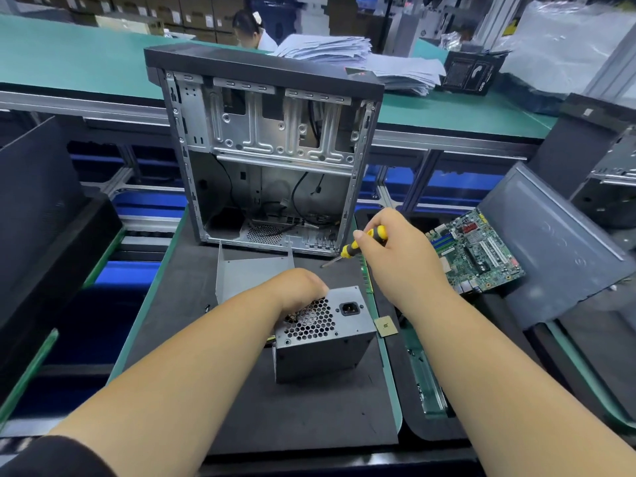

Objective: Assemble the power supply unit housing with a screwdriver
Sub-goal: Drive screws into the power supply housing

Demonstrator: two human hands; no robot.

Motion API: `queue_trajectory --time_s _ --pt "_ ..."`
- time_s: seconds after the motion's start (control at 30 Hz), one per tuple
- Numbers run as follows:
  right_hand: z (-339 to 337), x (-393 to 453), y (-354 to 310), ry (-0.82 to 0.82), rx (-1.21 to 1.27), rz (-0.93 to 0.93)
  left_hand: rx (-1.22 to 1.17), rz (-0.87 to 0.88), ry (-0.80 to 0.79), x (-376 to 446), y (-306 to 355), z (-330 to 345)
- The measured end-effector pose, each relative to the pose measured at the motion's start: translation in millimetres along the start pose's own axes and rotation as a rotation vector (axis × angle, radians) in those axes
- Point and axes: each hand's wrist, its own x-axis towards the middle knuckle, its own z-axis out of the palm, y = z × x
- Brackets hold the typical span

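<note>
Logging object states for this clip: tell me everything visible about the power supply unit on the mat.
The power supply unit is a grey sheet-metal box standing on the black mat. Its upward face has a honeycomb vent and a black power inlet socket. The left hand rests on its far top edge, fingers hidden behind it. A grey bent metal cover stands just behind it. The right hand holds the screwdriver above, clear of it.
</note>
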Motion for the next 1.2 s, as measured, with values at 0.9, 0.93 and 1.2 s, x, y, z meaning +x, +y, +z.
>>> queue_trajectory --time_s 0.9,0.93,1.2 --pt "18.6 28.3 -25.4 0.008 0.308 0.021 -0.249 -0.022 0.145 -9.9 -21.3 -36.9" --pt "21.8 29.3 -26.9 -0.005 0.31 0.013 -0.333 -0.005 0.184 -15.1 -29.8 -45.6" --pt "70.2 34.1 -48.0 -0.151 0.314 -0.02 -0.451 -0.152 0.607 -52.2 -131.0 -95.3"
